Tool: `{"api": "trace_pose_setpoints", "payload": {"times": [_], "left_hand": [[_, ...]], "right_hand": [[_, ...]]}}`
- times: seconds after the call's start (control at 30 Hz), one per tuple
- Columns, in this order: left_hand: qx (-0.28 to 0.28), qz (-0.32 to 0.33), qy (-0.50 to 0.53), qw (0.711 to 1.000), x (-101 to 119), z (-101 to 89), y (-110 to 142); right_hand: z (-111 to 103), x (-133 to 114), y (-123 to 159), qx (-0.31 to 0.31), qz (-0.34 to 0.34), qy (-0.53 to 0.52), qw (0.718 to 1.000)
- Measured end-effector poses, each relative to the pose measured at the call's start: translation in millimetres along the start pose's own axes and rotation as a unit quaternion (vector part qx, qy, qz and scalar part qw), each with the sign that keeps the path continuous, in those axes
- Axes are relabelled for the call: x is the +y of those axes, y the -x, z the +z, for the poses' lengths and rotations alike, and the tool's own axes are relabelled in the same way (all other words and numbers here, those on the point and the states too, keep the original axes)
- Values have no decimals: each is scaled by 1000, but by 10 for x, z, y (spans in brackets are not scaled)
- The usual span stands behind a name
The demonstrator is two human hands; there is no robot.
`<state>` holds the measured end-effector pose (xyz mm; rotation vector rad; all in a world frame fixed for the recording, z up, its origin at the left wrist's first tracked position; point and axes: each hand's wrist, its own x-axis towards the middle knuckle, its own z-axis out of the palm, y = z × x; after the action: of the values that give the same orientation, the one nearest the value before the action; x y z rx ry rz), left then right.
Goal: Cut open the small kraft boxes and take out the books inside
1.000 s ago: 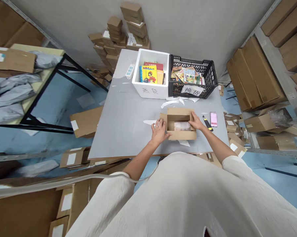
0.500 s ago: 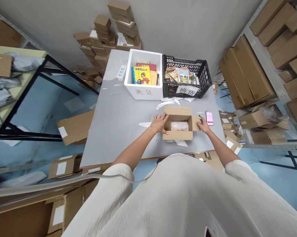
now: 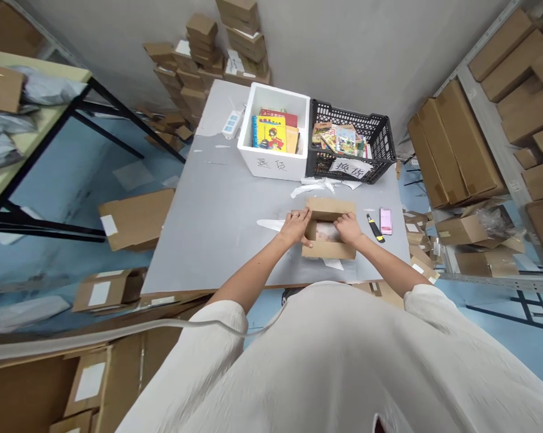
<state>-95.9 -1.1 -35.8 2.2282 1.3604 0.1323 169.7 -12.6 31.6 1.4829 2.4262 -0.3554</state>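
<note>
A small open cardboard box [image 3: 329, 209] sits on the grey table [image 3: 226, 222] in front of me. Inside it lies a pale plastic-wrapped item [image 3: 326, 231]. My left hand [image 3: 297, 225] grips the box's left wall, fingers curled over the edge. My right hand [image 3: 349, 228] reaches into the box from the right, fingers bent onto the wrapped item; whether it grips it I cannot tell.
A black and yellow utility knife [image 3: 375, 228] and a pink phone [image 3: 385, 220] lie right of the box. Behind stand a white foam bin [image 3: 275, 165] and a black crate [image 3: 374, 144], both with books. Paper scraps [image 3: 307, 187] litter the table. Cardboard boxes crowd the floor and shelves.
My right hand moved from the box's outer right flap into the box, onto the wrapped item. My left hand stayed at the left wall. The right flap no longer sticks out.
</note>
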Motion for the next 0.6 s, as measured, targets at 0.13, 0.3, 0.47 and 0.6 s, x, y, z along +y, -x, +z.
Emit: {"api": "trace_pose_setpoints", "payload": {"times": [0.13, 0.3, 0.47, 0.6], "left_hand": [[-12, -5, -24, 1000, 54, -10, 17], [-27, -14, -29, 999, 108, -46, 47], [-45, -14, -48, 998, 159, -98, 101], [-67, -20, -67, 995, 204, -169, 135]], "right_hand": [[200, -276, -337, -84, 22, -25, 996], [365, -272, -632, -186, 100, -51, 976], [493, -204, -768, -209, 113, -51, 970], [563, -230, -818, -228, 127, -58, 964]]}}
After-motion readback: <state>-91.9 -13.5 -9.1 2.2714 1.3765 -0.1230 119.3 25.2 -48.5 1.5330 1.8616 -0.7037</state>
